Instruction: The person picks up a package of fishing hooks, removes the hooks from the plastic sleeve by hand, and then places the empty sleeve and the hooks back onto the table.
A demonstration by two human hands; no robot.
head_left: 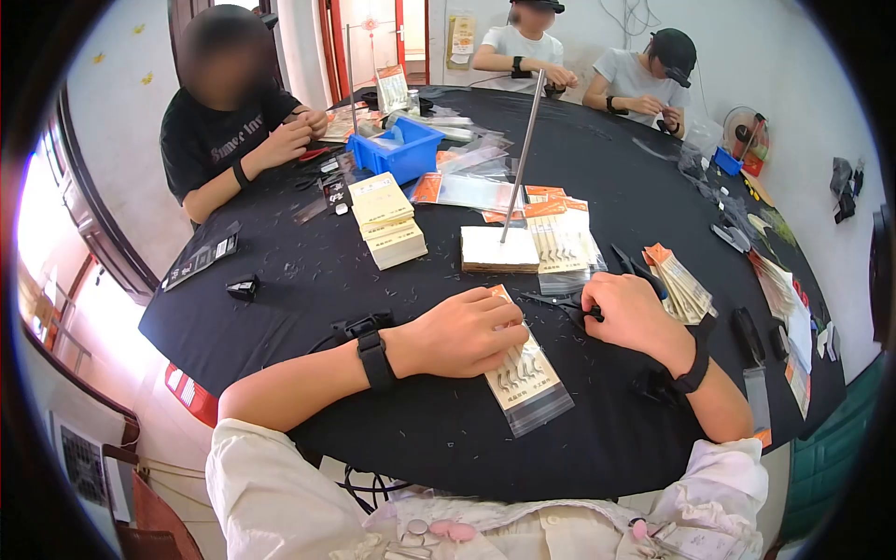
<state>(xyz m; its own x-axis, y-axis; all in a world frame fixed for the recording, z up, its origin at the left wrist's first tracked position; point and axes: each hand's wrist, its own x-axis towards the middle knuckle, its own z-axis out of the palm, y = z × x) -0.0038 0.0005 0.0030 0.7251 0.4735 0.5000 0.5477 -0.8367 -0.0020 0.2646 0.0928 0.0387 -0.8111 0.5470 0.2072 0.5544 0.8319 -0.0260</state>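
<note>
The left hand [457,334] rests on a flat cream-and-orange card packet [525,381] in a clear plastic sleeve, with small curved metal pieces in a row across its face. The packet lies on the black cloth-covered worktop [439,425], mostly toward that hand's four o'clock. The left grip is curled over the packet's edge; whether it pinches the card cannot be told.

The right hand [639,313] has its fingers bent at the handles of a pair of black-handled metal scissors [558,304], whose blades point to its nine o'clock; how firmly this grip closes on them is hidden. A fanned pile of cream-and-orange packets [679,285] lies at its two o'clock.

At the left hand's one o'clock, a thin upright metal rod [525,154] rises from a white-topped rectangular block [495,257], with more sleeved packets [560,238] at the block's three o'clock. Stacked cream cards [390,224] stand at the left hand's eleven o'clock, with a blue plastic bin [411,159] just beyond.
</note>
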